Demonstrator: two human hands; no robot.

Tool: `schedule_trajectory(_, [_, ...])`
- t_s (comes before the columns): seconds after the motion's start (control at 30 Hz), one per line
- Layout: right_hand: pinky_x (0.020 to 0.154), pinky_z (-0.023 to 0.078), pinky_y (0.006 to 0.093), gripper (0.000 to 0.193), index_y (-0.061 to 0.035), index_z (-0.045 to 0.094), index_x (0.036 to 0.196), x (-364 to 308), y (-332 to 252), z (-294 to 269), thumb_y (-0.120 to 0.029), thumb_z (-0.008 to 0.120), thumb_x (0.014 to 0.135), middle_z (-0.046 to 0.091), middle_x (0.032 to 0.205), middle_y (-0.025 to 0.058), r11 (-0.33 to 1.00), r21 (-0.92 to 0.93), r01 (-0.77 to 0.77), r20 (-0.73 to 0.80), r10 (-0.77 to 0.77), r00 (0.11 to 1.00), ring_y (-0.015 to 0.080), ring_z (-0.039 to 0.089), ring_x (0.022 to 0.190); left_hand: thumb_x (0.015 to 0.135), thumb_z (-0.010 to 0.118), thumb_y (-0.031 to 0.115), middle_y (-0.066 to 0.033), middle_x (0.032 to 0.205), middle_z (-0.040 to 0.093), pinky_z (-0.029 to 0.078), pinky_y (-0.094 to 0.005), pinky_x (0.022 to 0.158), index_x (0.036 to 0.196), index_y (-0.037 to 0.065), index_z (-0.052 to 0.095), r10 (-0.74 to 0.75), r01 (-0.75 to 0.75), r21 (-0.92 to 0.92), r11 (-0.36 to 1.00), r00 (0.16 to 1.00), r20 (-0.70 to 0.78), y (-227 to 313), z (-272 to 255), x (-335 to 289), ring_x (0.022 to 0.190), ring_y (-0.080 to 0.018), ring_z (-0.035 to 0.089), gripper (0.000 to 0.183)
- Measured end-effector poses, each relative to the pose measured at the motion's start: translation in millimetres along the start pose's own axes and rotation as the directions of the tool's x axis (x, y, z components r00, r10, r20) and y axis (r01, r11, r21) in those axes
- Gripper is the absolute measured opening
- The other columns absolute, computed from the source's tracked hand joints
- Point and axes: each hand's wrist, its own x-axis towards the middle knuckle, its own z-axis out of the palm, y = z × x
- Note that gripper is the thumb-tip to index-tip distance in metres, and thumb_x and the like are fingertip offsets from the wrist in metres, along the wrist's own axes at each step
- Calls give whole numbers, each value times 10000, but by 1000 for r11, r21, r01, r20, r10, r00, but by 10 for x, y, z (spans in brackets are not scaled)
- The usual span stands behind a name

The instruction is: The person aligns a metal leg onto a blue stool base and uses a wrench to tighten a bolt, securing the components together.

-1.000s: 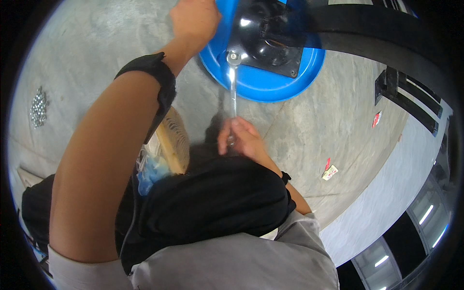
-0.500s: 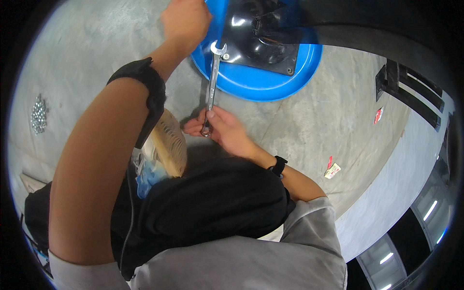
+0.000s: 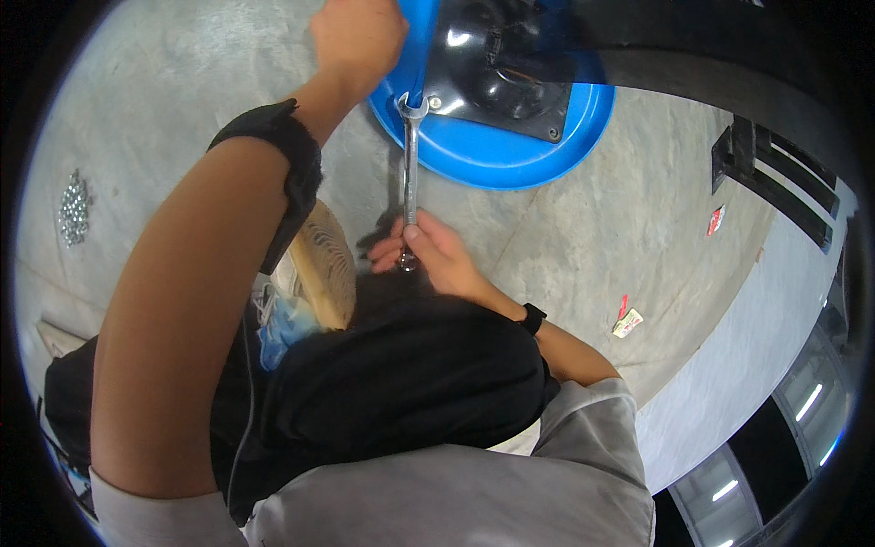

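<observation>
A silver combination wrench point(image 3: 411, 169) stands nearly upright in the picture, pinched near its ring end by my right hand point(image 3: 437, 253). Its open jaw is over the rim of a round blue tray point(image 3: 492, 175), close beside a bolt point(image 3: 435, 103) in the corner of a black metal plate point(image 3: 501, 68). I cannot tell whether the jaw touches the bolt. At the far left edge of the tray, my left hand point(image 3: 360, 38) is closed with its back toward me. Its fingertips are hidden, and so is whatever they hold.
A heap of small shiny metal parts point(image 3: 74, 210) lies on the concrete floor at left. Small red and white packets point(image 3: 627, 323) are at right. A dark curved panel point(image 3: 693, 50) overhangs the tray, with a black slotted bracket point(image 3: 775, 178) beyond. My shoe sole point(image 3: 324, 260) shows below my left forearm.
My right hand and the wrench have moved slightly nearer to me and to the right, and the wrench is more upright. The left hand remains at the tray's edge.
</observation>
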Motion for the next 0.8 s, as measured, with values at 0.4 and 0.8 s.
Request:
schedule_trajectory(0.4, [548, 256, 205, 234, -42, 514, 953, -193, -269, -135, -259, 426, 937, 396, 636, -39, 850, -458, 259, -183, -376, 908, 56, 321, 572, 747, 429, -17, -141, 953, 578, 473, -418, 726, 1135, 83, 509, -32, 34, -23, 999, 996, 82, 38, -54, 36, 867, -338, 567, 409])
schedule_trajectory(0.8, [684, 397, 213, 203, -59, 408, 1067, -75, -148, -110, -217, 411, 940, 625, 882, 143, 969, -234, 73, 110, -49, 993, 97, 538, 761, 750, 431, -9, -151, 970, 582, 476, -422, 729, 1130, 78, 521, 21, -21, -7, 1000, 1000, -6, -28, 40, 12, 873, -345, 569, 400])
